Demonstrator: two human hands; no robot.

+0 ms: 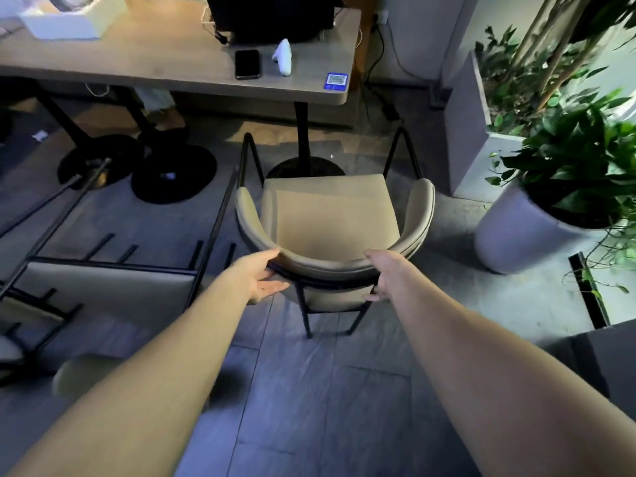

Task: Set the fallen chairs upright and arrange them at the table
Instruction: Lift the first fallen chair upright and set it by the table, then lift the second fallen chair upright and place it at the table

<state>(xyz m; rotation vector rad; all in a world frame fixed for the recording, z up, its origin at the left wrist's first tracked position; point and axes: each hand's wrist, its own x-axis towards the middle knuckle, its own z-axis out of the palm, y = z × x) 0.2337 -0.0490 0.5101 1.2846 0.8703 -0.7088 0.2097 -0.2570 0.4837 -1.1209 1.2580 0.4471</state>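
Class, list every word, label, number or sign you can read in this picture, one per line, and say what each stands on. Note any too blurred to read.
Blue square sticker on the corner of the light wooden table: a white QR-style code with small print below, too small and blurred to read.
Black phone lying on the table: dark screen, no text.
Nothing else shows readable writing.

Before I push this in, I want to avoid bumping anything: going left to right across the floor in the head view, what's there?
Fallen chair → upright chair, held at its backrest by the left hand and right hand → white plant pot.
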